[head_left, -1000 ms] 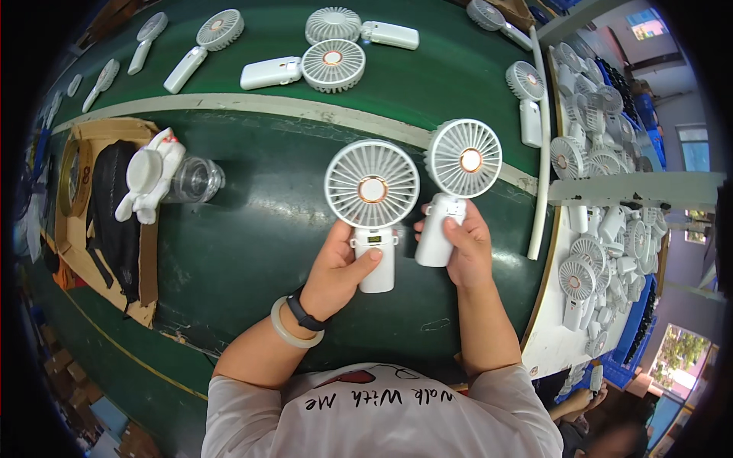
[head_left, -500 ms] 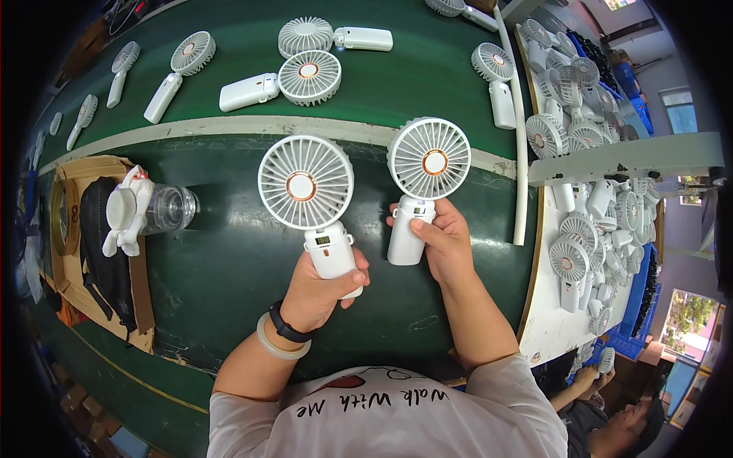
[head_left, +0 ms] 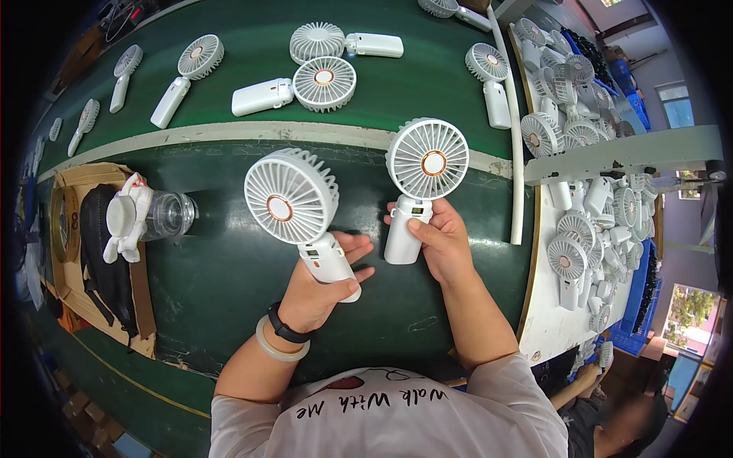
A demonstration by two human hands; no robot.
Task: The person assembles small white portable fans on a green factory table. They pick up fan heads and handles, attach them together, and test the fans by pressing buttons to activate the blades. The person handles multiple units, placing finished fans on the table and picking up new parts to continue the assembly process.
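Note:
A white handheld fan [head_left: 292,200] with a copper ring at its hub leans leftward in my left hand [head_left: 314,294]. The thumb lies along its handle while the other fingers stretch out behind it. To the right, my right hand [head_left: 441,238] grips a second white handheld fan [head_left: 427,162] by the handle, thumb on its front below a small lit display. That fan stands nearly upright with its grille facing me. Both fans are held above the dark green tabletop [head_left: 229,305], apart from each other.
Several more white fans [head_left: 324,84] lie on the green belt [head_left: 259,61] beyond a pale rail [head_left: 321,133]. At left, a cardboard tray [head_left: 141,298] holds a black pouch beside a clear jar [head_left: 172,211]. Piled fans [head_left: 566,257] fill the right-hand table; a co-worker [head_left: 611,420] sits nearby.
The left fan has tilted and turned to the left, and my left fingers have loosened and spread. On the right fan the display has lit. The belt's fans have shifted slightly.

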